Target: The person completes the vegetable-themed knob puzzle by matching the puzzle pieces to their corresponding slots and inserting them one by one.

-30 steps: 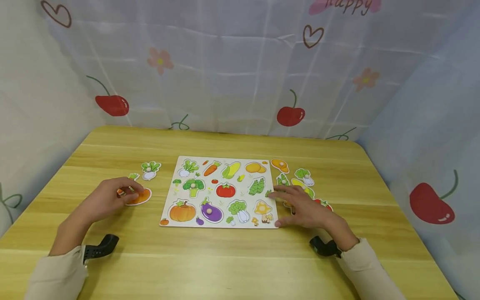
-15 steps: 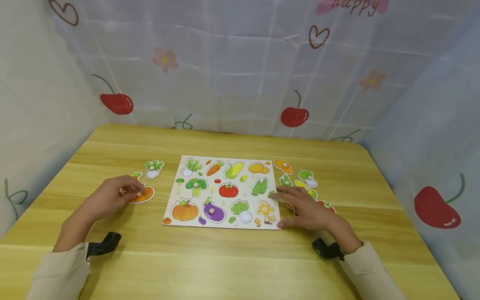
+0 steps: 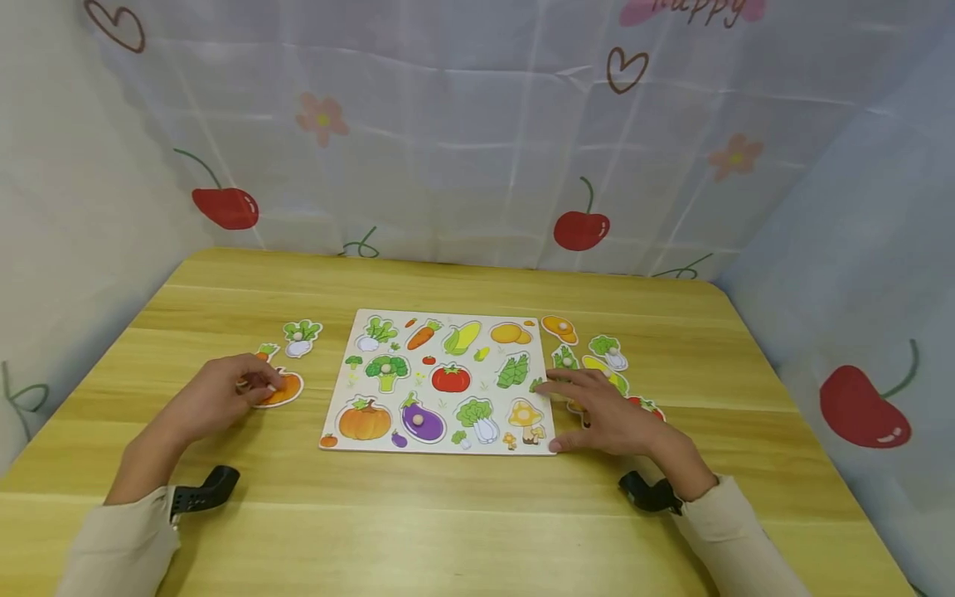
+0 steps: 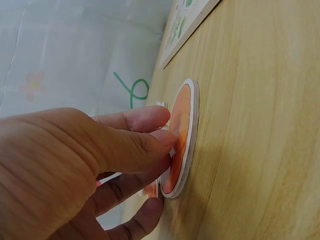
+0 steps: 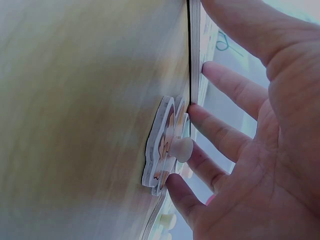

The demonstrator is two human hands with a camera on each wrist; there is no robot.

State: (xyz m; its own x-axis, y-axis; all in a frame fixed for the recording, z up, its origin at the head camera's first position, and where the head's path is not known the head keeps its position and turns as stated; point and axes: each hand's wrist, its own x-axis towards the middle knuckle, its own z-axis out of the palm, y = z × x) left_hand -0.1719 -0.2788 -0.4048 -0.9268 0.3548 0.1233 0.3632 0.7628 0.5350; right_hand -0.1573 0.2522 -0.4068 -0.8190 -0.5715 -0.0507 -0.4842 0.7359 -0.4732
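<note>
My left hand (image 3: 224, 396) pinches the small knob of a pumpkin puzzle piece (image 3: 291, 388) left of the board. In the left wrist view the thumb and fingers hide most of that knob, and the orange piece (image 4: 186, 120) lies on the wood. A vegetable puzzle board (image 3: 339, 398) lies mid-table, with a broccoli piece (image 3: 387, 378) and an eggplant piece (image 3: 425, 427) seated in it. On the board's right edge rests my right hand (image 3: 612, 414), fingers spread. Below its fingers a knobbed piece with brown and orange markings (image 5: 162, 145) shows in the right wrist view.
Beside the left hand lie a turnip piece (image 3: 300, 342) and a partly covered carrot piece (image 3: 267, 351). Right of the board are a potato piece (image 3: 558, 329), a bok choy piece (image 3: 610, 355), a corn piece (image 3: 616, 381) and a tomato piece (image 3: 647, 406). Some overlap.
The left fingers have closed in on the pumpkin piece's knob, which showed more half a second ago. My right hand stays at the board's edge. The whole view shifts slightly with the head.
</note>
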